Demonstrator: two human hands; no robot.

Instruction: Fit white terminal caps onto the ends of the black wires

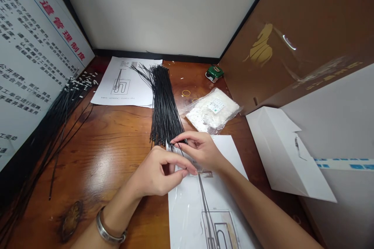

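those black wires [165, 105] running forward from near the worktop's [117, 136] back edge look light, springy and probably slick, so pinch one near its tip like the right hand [204, 149] does, can't tell if the left hand [156, 171] grips any

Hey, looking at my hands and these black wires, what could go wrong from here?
Maybe two things. The right hand has its fingertips at the near ends of the black wire bundle, where many thin strands crowd together, so a pull might drag neighbours along or tangle them. The clear bag of white pieces lies just beyond that hand, so a sideways swing could knock it; I can't tell whether it's sealed.
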